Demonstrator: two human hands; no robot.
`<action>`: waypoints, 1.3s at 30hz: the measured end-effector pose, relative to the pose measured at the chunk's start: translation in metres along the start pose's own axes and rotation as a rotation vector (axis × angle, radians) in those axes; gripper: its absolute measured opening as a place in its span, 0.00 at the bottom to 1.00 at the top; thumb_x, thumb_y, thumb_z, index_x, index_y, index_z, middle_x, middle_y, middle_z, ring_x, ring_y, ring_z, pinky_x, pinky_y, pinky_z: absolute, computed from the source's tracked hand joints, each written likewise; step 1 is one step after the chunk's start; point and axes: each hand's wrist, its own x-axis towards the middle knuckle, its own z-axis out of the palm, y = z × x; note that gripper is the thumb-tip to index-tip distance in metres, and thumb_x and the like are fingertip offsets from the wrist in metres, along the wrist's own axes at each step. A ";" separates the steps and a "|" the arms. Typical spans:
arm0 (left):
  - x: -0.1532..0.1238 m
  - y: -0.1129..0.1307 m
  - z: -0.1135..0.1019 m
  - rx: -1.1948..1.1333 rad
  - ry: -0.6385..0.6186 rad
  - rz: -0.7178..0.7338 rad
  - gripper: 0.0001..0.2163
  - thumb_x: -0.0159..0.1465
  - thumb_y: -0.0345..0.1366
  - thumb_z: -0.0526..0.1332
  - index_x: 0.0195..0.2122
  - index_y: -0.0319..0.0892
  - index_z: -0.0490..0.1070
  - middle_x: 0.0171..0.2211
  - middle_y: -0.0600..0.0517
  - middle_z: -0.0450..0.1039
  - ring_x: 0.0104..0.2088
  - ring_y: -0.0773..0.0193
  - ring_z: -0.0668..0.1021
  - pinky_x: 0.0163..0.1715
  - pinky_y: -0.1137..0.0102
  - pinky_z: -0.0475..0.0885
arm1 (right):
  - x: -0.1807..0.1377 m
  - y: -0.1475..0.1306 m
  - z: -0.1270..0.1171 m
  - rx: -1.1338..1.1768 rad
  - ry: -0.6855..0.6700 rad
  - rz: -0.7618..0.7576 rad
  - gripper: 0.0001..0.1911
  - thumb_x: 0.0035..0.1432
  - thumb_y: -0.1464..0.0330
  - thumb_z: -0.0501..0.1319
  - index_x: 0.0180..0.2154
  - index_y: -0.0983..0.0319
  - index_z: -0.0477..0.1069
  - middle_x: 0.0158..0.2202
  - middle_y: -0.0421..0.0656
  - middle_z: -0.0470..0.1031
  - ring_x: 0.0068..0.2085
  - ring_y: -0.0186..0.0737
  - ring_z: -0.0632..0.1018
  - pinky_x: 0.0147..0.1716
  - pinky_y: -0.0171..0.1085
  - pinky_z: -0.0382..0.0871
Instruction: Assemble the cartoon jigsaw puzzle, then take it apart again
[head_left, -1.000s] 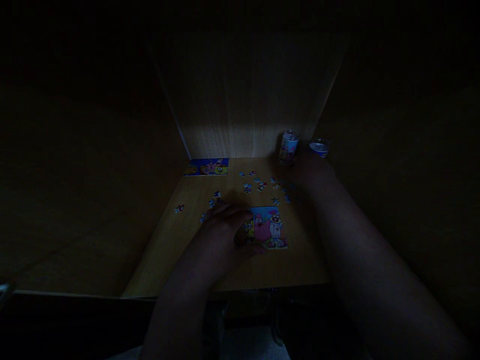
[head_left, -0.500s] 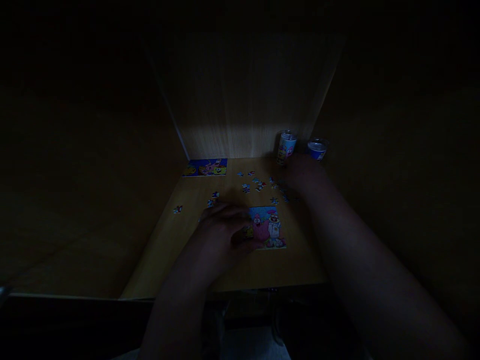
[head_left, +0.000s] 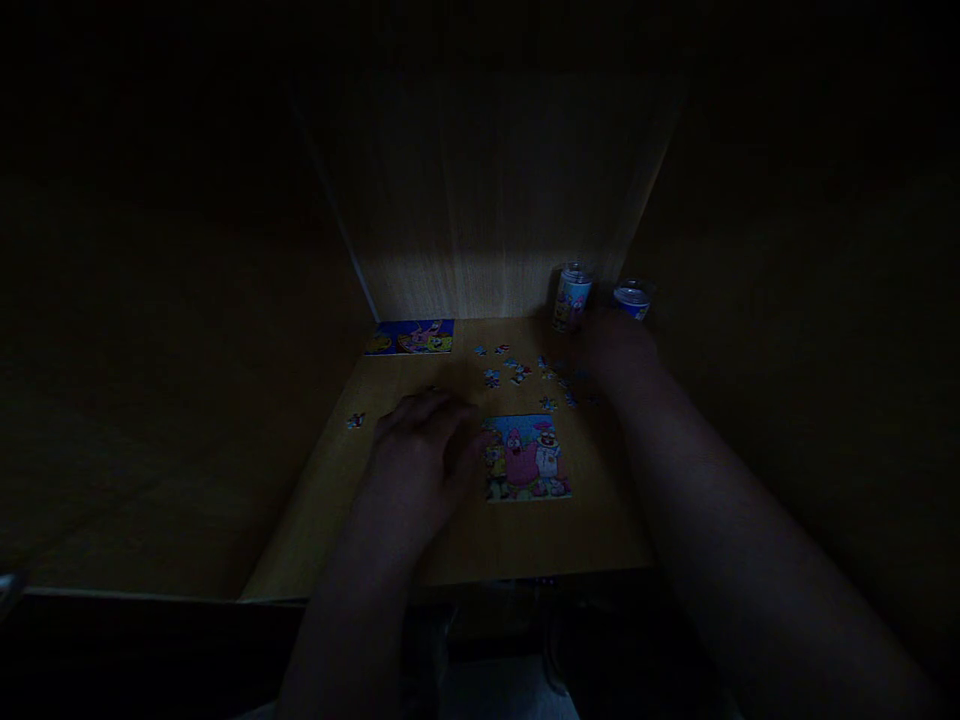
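A partly joined jigsaw puzzle with cartoon figures lies flat near the front of the wooden table. My left hand is just left of it, palm down, its thumb apart from the fingers beside the puzzle's left edge. I see nothing held in it. My right hand reaches over the back right, close to the loose pieces and in front of a clear cup with a cartoon picture. Darkness and the hand itself hide its fingertips. Several more puzzle pieces lie scattered behind the puzzle.
A second clear cup with a blue label stands behind my right hand. Another joined puzzle section, blue and yellow, lies at the back left. A single piece rests at the left. Wooden panels enclose the dim table.
My left hand has drawn left off the puzzle, uncovering its left side, and now covers loose pieces there. My right hand stays at the back right with little movement.
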 end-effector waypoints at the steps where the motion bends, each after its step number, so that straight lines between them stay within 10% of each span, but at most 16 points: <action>1: 0.001 -0.002 -0.001 0.034 0.042 -0.050 0.09 0.75 0.37 0.68 0.53 0.44 0.82 0.55 0.44 0.84 0.58 0.43 0.82 0.61 0.47 0.77 | 0.000 0.000 0.001 -0.009 -0.010 -0.031 0.22 0.77 0.61 0.58 0.59 0.68 0.82 0.59 0.66 0.82 0.59 0.63 0.84 0.57 0.52 0.77; 10: 0.001 -0.010 -0.006 0.102 0.116 -0.237 0.10 0.76 0.36 0.61 0.50 0.42 0.82 0.50 0.43 0.85 0.51 0.44 0.84 0.56 0.51 0.78 | -0.003 0.001 0.006 -0.046 -0.187 -0.376 0.10 0.70 0.67 0.68 0.48 0.58 0.88 0.52 0.49 0.89 0.53 0.51 0.86 0.50 0.39 0.76; 25: 0.002 -0.007 -0.012 0.197 0.023 -0.429 0.13 0.76 0.39 0.58 0.48 0.42 0.83 0.48 0.42 0.85 0.48 0.43 0.85 0.49 0.54 0.80 | 0.002 0.003 0.010 -0.064 -0.191 -0.380 0.17 0.74 0.64 0.62 0.50 0.66 0.87 0.53 0.62 0.86 0.52 0.60 0.86 0.48 0.45 0.77; 32: 0.001 -0.010 -0.010 0.158 0.026 -0.405 0.12 0.76 0.37 0.59 0.50 0.43 0.83 0.49 0.44 0.86 0.49 0.44 0.85 0.52 0.54 0.79 | 0.001 0.010 0.012 0.118 -0.294 -0.485 0.14 0.67 0.71 0.67 0.50 0.53 0.87 0.50 0.40 0.90 0.49 0.44 0.88 0.49 0.36 0.78; 39: 0.001 -0.009 -0.011 0.188 0.004 -0.406 0.12 0.76 0.37 0.59 0.48 0.45 0.84 0.48 0.45 0.86 0.48 0.46 0.84 0.50 0.56 0.79 | 0.005 0.012 0.014 0.174 -0.325 -0.489 0.11 0.65 0.68 0.72 0.48 0.55 0.87 0.49 0.42 0.90 0.50 0.47 0.88 0.50 0.39 0.79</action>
